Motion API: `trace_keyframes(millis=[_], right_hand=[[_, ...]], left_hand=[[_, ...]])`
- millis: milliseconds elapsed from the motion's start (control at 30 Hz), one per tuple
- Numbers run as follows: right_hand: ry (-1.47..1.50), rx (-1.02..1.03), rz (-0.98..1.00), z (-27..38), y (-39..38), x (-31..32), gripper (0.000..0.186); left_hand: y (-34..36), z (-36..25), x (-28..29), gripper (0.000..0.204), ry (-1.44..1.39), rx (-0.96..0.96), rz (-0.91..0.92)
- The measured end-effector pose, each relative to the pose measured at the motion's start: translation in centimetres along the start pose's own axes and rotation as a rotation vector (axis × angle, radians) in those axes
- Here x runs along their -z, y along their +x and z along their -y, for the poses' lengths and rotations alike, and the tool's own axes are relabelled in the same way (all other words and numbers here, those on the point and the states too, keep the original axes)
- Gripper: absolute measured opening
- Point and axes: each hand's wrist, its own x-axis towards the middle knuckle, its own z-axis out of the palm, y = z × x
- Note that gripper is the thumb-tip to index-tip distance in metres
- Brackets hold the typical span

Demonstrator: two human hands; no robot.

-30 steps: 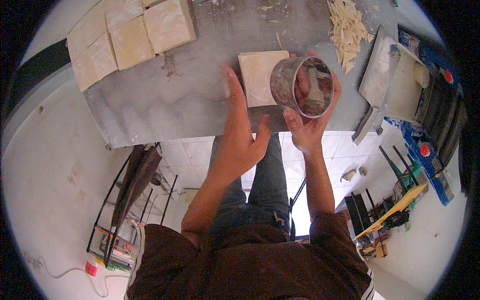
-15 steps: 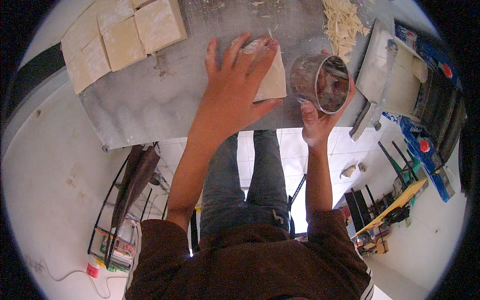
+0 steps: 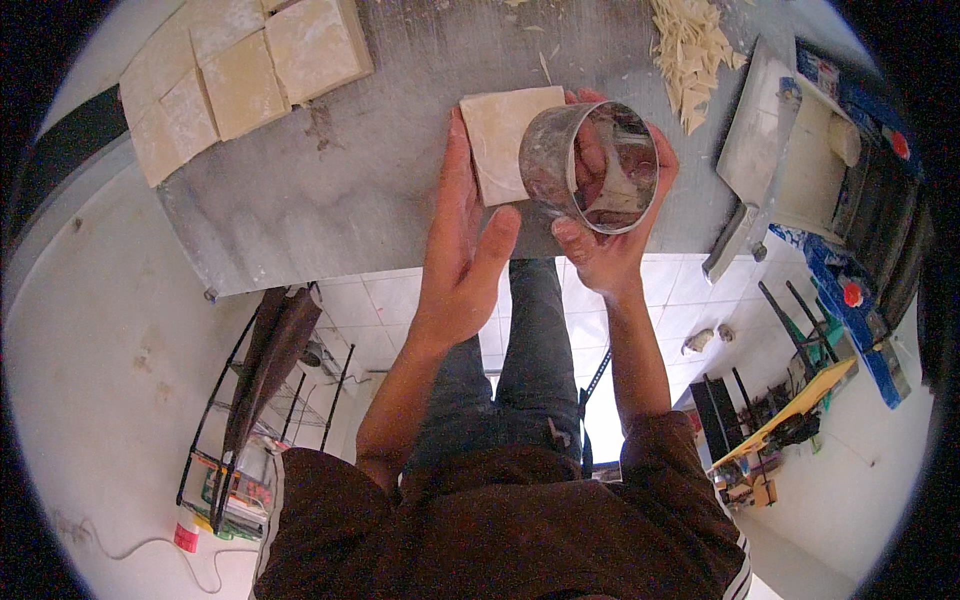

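A square stack of pale dough sheets [image 3: 503,135] lies on the grey metal worktop [image 3: 330,210] in front of me. Along the stack's left edge rest the straight fingers of my left hand [image 3: 462,250], the thumb held apart near its front corner; that hand is open. My right hand [image 3: 612,255] is closed round a round metal ring cutter [image 3: 548,160], tilted so that its open end shows. The ring overlaps the stack's right side in the picture; whether it touches the dough I cannot tell. Some right-hand fingers are hidden behind the ring.
Stacks of floured dough squares [image 3: 235,90] occupy the far left. Thin dough scraps [image 3: 690,60] are heaped at the far right. A broad cleaver [image 3: 750,150] lies near the right edge, beside a pale tray [image 3: 805,170]. A wire rack [image 3: 225,440] stands below left.
My left hand has slid from on top of the dough stack to its left edge. My right hand has brought the ring cutter leftward to the stack, which now sits slightly further left.
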Motion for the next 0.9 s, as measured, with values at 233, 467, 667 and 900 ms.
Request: trace_keyframes(millis=[233, 467, 667, 900], right_hand=[[-0.088, 0.047, -0.037, -0.1, -1.0, -0.5, 0.117], [-0.633, 0.230, 0.191, 1.9, 0.9, 1.2, 0.121], [-0.677, 0.179, 0.381, 1.9, 2.5, 2.2, 0.114], [-0.655, 0.169, 0.414, 1.4, 3.3, 2.5, 0.109]], left_hand=[[0.0, -0.1, 0.4, 0.065, 0.152, 0.037, 0.025], [-0.6, 0.2, 0.4, 0.061, 0.307, 0.045, -0.020], [-1.2, 0.7, 0.4, 0.066, 0.407, 0.072, -0.062], [-1.0, 1.6, 0.8, 0.067, 0.342, -0.017, -0.085]])
